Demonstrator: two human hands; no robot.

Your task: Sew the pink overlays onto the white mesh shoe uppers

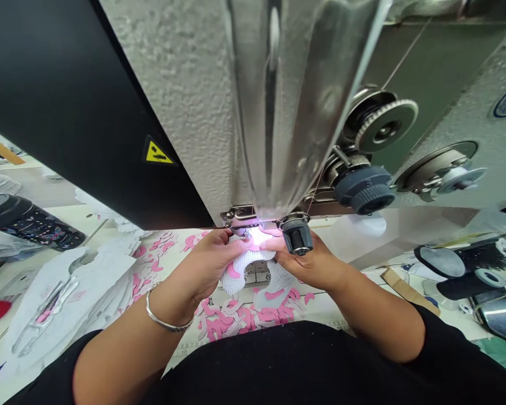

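Observation:
A white textured fabric piece [238, 275] with pink curved patches lies under the lit needle area of a sewing machine [185, 107]. My left hand [213, 256] pinches its left side, thumb on top near the needle. On the other side my right hand [306, 259] holds the piece with fingers pressed together, partly hidden behind a dark knob [297, 236]. The fabric curves around an opening through which the metal plate shows. Many small pink and white cut pieces [236, 320] lie scattered on the table just below the fabric.
At the left are a dark patterned bottle [34, 222] and a stack of white sheets [67, 292] with metal scissors or snips on top, their exact form unclear. Black thread spools [468, 284] and a brown strip [409, 289] lie at the right. The machine head overhangs both hands.

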